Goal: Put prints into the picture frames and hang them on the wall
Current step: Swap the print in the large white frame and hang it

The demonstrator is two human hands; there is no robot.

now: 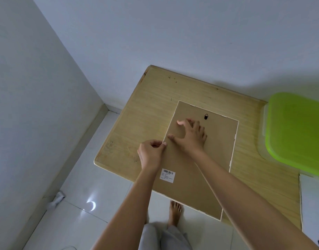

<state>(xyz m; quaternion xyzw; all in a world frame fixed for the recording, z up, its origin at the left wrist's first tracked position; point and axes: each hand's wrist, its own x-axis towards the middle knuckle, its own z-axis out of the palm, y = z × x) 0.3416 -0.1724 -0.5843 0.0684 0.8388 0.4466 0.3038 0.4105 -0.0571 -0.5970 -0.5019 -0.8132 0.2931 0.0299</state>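
Observation:
A picture frame (220, 139) lies face down on the wooden table (146, 112), its brown backing board up, with a black hanger (206, 116) near the far edge and a barcode sticker (167, 175) near me. Its near corner juts past the table's front edge. My right hand (191, 136) presses flat on the backing with fingers spread. My left hand (151, 154) pinches something small at the frame's left edge, where thin white tabs line the rim; what it pinches is too small to make out.
A green-lidded plastic box (297, 130) stands on the table at the right. A white sheet or print (311, 204) lies at the near right edge. Walls meet close on the left; my bare foot (175, 212) stands on the white tiled floor (79, 195).

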